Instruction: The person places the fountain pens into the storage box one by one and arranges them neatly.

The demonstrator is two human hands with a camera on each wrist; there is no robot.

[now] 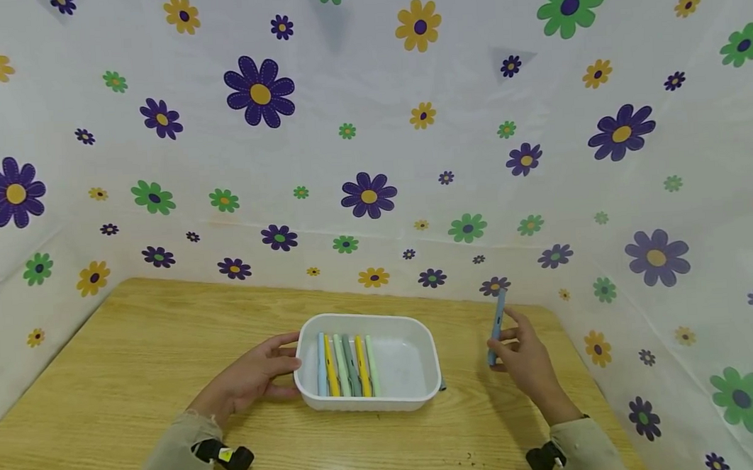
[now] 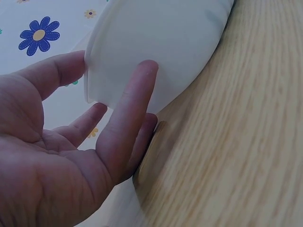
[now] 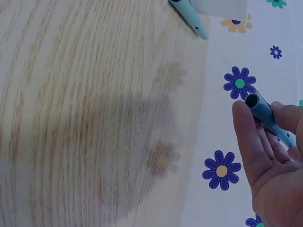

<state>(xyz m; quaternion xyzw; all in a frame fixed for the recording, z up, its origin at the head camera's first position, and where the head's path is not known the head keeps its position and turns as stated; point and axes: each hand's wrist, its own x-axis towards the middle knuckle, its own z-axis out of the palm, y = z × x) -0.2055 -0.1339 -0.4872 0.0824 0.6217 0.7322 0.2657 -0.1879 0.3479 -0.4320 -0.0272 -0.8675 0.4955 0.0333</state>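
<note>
A white rectangular box (image 1: 411,400) stands on the table, with several pens (image 1: 347,364) in pale blue, yellow, pale green and grey-green lined up in its left part. My left hand (image 1: 256,376) is at the box's left end. In the left wrist view its fairly straight fingers (image 2: 128,109) touch the rim and outer wall. To the right of the box, my right hand (image 1: 523,355) holds a blue pen (image 1: 498,328) raised and nearly upright between thumb and fingers. The right wrist view shows a dark hollow end on this pen (image 3: 262,111).
Another blue-green pen (image 3: 191,19) lies on the table beside the box, mostly hidden behind it in the head view. A white flower-printed sheet (image 1: 372,150) stands around the wooden table (image 1: 183,323). Small dark crumbs (image 1: 468,461) lie near the front right.
</note>
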